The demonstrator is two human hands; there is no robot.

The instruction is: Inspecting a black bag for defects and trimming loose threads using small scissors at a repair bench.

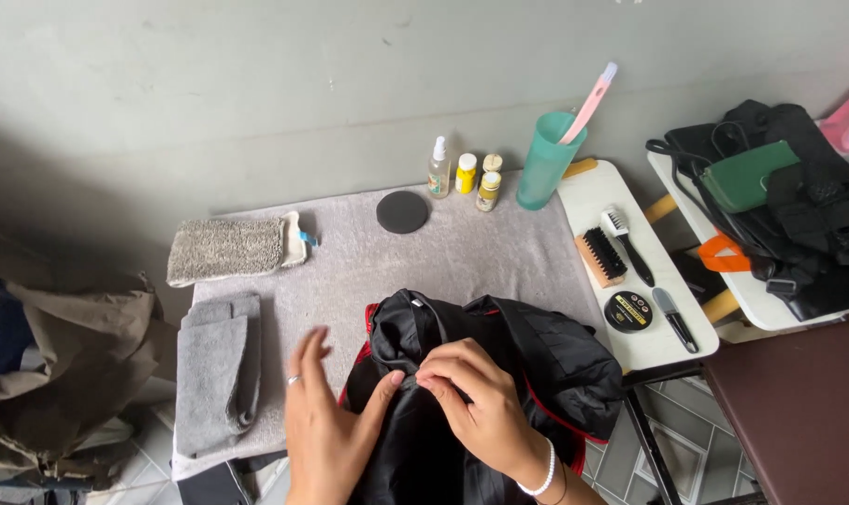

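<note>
Both hands rest on the bag, the left hand just beside the right hand. Left of the left hand lie folded cloths. Behind the hands stand a lid, small bottles and a cup. Right of the right hand lie brushes and a tin.

Four small bottles, two brushes, one cup.
</note>
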